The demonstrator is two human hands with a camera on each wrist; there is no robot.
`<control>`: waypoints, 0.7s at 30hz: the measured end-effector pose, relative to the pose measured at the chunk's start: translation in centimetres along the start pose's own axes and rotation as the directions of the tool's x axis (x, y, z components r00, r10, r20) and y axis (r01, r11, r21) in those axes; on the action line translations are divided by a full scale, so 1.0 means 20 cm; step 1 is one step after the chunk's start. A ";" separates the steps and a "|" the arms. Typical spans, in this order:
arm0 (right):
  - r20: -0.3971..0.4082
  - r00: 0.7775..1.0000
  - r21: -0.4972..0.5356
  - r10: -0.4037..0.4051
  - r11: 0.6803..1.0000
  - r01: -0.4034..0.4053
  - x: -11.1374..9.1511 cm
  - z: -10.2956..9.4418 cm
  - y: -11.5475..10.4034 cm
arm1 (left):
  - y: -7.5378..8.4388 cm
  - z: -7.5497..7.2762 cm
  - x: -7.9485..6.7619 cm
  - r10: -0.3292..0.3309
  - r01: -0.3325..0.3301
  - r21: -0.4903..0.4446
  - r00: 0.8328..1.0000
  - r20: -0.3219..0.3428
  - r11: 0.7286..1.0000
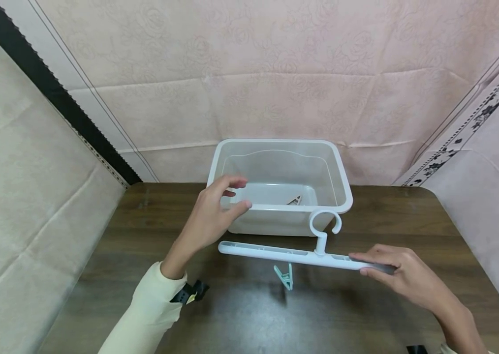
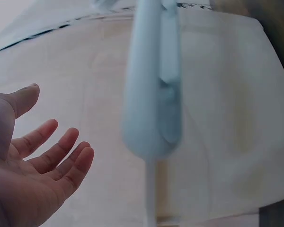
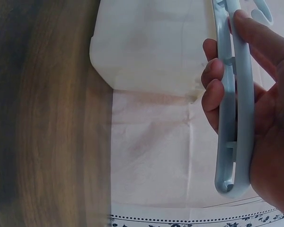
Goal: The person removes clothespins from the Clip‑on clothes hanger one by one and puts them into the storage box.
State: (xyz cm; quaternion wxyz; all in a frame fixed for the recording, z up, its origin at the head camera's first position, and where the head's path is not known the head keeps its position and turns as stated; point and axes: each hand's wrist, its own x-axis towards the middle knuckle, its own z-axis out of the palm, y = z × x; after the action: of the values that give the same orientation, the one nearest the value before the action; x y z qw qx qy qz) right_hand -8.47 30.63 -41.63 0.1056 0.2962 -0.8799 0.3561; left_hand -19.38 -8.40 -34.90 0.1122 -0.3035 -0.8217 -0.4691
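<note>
My right hand grips one end of a pale blue plastic hanger, fingers and thumb curled round its bar. The bar spans level in front of the bin, its round hook pointing up towards the bin's front rim. A light green clothespin shows just below the bar; whether it is attached cannot be told. My left hand holds nothing, its fingers spread and slightly bent over the front left of the bin. In the left wrist view the left hand is apart from the hanger's free end.
A white plastic bin stands at the back of the brown wooden table. On its floor lies a small clothespin, partly hidden by the front rim. Patterned light cloth hangs behind the table and at both sides.
</note>
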 end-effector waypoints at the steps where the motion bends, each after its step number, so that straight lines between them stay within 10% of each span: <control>1: 0.000 1.000 -0.002 -0.003 1.000 0.003 0.00 0.00 0.00 | 0.02 0.00 -0.01 0.014 -0.014 -0.003 1.000 -0.003 1.000; 21: -0.005 1.000 -0.014 -0.027 1.000 0.027 0.02 0.00 -0.01 | 0.24 -0.05 -0.24 0.099 -0.101 -0.041 0.994 -0.037 0.994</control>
State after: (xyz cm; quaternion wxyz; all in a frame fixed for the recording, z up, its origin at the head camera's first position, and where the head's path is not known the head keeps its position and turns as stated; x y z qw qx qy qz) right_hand -8.65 30.40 -41.46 0.1146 0.3063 -0.8781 0.3492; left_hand -12.76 -9.23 -33.26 0.1434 -0.3382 -0.7932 -0.4856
